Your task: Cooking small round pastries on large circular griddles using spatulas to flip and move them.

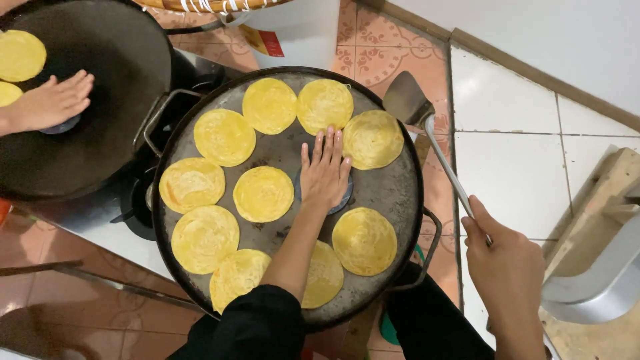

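Note:
My left hand (325, 171) lies flat, fingers together, on a round dark disc (343, 197) near the middle of a large round griddle (397, 193). Several round yellow flatbreads ring the hand, such as the flatbread (263, 194) just left of it and the flatbread (372, 139) just right of my fingertips. My right hand (505, 263), off the griddle's right side, grips the long handle of a metal spatula (408, 101). The spatula's blade hangs over the griddle's upper right rim.
Another person's hand (52, 101) presses a dark disc on a second dark griddle (113, 87) at upper left, with two yellow flatbreads (20, 55) on it. A white container (297, 30) stands behind. A stove (137, 203) sits between. Tiled floor and a wooden stool (600, 220) lie right.

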